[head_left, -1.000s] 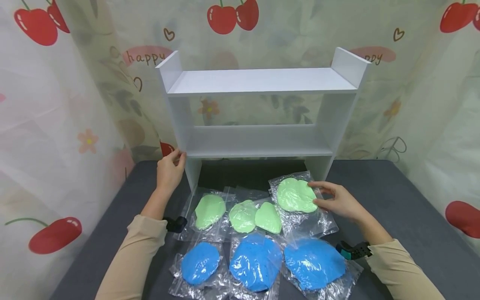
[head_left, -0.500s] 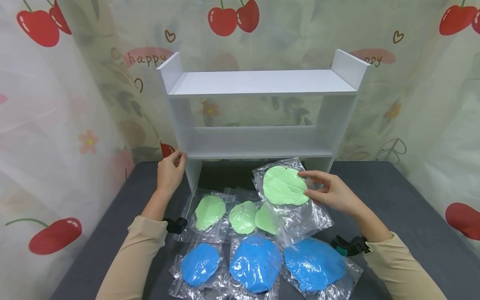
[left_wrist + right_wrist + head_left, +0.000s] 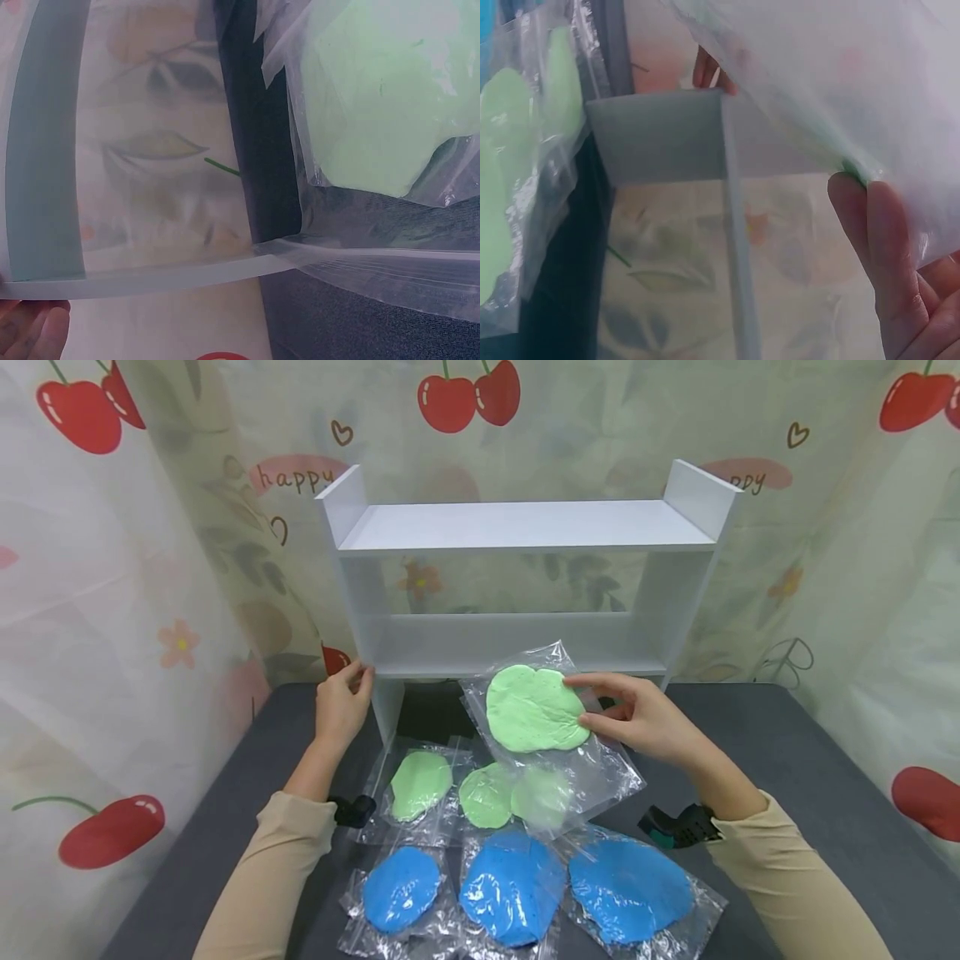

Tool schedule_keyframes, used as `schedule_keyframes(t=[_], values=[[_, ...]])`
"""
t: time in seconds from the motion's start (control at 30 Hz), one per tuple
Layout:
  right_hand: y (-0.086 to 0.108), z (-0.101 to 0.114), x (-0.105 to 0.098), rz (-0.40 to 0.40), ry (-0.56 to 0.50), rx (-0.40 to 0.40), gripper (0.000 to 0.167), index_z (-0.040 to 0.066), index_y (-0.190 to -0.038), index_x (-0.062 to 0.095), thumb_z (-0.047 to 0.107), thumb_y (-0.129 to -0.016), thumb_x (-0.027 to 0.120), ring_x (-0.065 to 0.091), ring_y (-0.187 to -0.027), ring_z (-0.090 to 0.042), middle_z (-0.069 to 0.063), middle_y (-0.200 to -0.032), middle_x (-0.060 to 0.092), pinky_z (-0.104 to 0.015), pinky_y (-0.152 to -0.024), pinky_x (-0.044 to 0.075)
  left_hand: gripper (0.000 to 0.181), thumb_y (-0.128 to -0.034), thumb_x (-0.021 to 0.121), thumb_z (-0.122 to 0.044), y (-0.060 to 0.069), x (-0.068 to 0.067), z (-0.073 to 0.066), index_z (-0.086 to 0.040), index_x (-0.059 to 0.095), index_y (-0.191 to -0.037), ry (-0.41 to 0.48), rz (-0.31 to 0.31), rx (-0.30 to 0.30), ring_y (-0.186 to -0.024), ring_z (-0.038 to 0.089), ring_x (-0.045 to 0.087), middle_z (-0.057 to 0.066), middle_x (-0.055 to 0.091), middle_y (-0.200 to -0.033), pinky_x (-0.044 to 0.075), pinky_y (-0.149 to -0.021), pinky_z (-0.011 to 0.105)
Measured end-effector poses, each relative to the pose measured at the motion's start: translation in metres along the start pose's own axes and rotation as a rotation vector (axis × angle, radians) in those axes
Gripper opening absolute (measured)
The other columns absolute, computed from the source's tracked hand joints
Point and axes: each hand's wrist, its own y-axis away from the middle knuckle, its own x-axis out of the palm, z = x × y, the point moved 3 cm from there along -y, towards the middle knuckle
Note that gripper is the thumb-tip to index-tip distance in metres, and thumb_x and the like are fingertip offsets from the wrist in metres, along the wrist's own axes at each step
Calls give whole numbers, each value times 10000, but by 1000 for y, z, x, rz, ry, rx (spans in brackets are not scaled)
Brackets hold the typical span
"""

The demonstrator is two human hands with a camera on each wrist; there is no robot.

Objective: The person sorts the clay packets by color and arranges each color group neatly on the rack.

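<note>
My right hand [image 3: 645,714] pinches a clear zip bag with a flat, light-green clay-like piece [image 3: 534,708] inside. This bag hangs tilted in front of the white shelf unit [image 3: 517,524], near its middle board. Seen from the right wrist, the bag [image 3: 817,60] is held between thumb and fingers at its edge. My left hand [image 3: 341,710] holds the left side panel of the shelf by its front edge; in the left wrist view only a few fingers [image 3: 34,330] show there. Below lie more bagged green pieces, among them one at left [image 3: 420,785] and one at centre [image 3: 486,795].
Three bags with larger blue pieces, left [image 3: 401,889], middle [image 3: 512,887] and right [image 3: 630,891], lie in the front row. The shelf unit stands on a dark table [image 3: 757,735]. A patterned curtain [image 3: 585,435] surrounds the table's back and sides.
My right hand has lifted the green bag off the right of the green row and carried it up and left, partly over another green bag. My left hand has stayed at the shelf.
</note>
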Motion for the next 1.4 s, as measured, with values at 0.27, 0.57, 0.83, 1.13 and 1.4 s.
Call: schedule_keyframes(t=[0.27,0.57,0.83,1.13,1.4], values=[[-19,18,-2,-23,-34,-72,451,57,-1330,500,59,-891,608,595,-538,-117,-153,-1240,561,-242,-527,484,328,-962,509,-183,0,1,1,-38,605,-1239,-10,-6,-12,-976,340,669,196,670,-1120,530,-772,464],[-49,41,-7,-122,-97,-129,471,41,-1320,507,25,-865,629,676,-662,-102,85,-1141,569,-233,-606,533,329,-962,507,-187,0,1,3,-50,604,-1246,-14,-9,-8,-974,339,671,191,672,-1119,530,-767,465],[-78,62,-13,-204,-163,-125,474,61,-1316,517,25,-859,633,680,-716,-86,-19,-1157,580,-237,-612,546,323,-957,514,-170,-1,0,1,-32,608,-1234,-7,-12,-2,-971,341,672,201,673,-1107,529,-776,465],[-112,83,-17,-299,-246,-122,463,107,-1298,545,46,-851,647,684,-728,-84,-116,-1195,605,-207,-616,537,325,-958,509,-164,0,1,1,-16,606,-1231,-9,-15,3,-965,344,672,209,673,-1101,528,-781,466],[-142,89,-17,-402,-323,-74,431,133,-1271,563,72,-853,652,634,-675,-111,-72,-1066,622,-204,-623,527,334,-955,515,-170,0,0,2,-39,598,-1251,-1,-18,-3,-969,339,673,197,675,-1104,526,-793,461]])
